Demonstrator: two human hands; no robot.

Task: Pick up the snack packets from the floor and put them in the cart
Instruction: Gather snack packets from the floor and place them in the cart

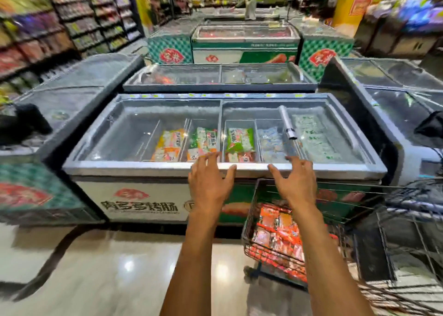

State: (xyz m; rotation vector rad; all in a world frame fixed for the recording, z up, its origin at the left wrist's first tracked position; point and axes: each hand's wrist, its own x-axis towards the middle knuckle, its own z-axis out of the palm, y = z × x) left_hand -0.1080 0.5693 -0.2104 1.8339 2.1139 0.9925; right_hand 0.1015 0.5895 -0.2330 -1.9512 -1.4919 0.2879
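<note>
Both hands are empty, fingers spread and relaxed: the left hand [209, 179] and right hand [295, 179] hover at the near rim of the freezer [143, 169]. The packets [279, 234] lie heaped in the cart [251, 219], just right of the freezer's front; none shows on the floor [96, 267]. They look light, crinkly and slippery, best pinched at an edge seam.

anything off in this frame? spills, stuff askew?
Nothing spilled or damaged. No packets show on the floor; red packets already lie in the cart. Both hands, left and right, are empty, spread near the freezer edge.
</note>
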